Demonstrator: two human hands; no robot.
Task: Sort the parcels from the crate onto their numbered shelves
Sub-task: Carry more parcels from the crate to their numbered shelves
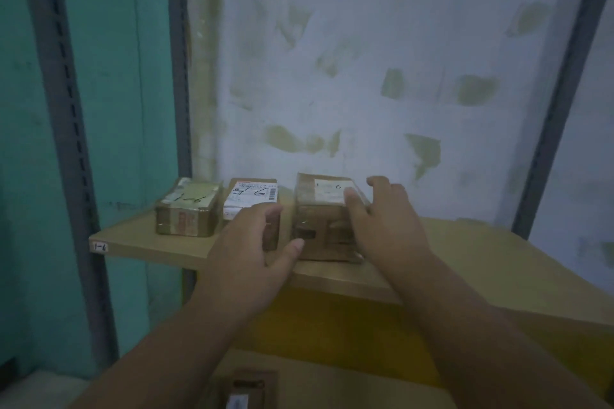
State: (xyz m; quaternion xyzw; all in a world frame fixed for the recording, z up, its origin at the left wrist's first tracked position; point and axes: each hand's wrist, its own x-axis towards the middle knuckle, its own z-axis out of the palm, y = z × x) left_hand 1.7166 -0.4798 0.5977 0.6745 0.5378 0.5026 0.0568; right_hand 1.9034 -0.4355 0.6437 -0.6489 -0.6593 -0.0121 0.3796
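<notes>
Flanking the right-hand parcel (327,219) on the shelf (465,252) tagged 1-6, both hands hang loosely spread; the left hand (252,242) seems to touch its front with the thumb; the right hand (382,219) rests fingers on top; two more parcels (219,206) sit just beside.

Three taped cardboard parcels (186,207) (251,206) (327,219) sit in a row on one wooden shelf (149,242) bearing one handwritten label (99,246), with two bare hands (252,242) (382,219) at them and one more parcel (251,388) below.
</notes>
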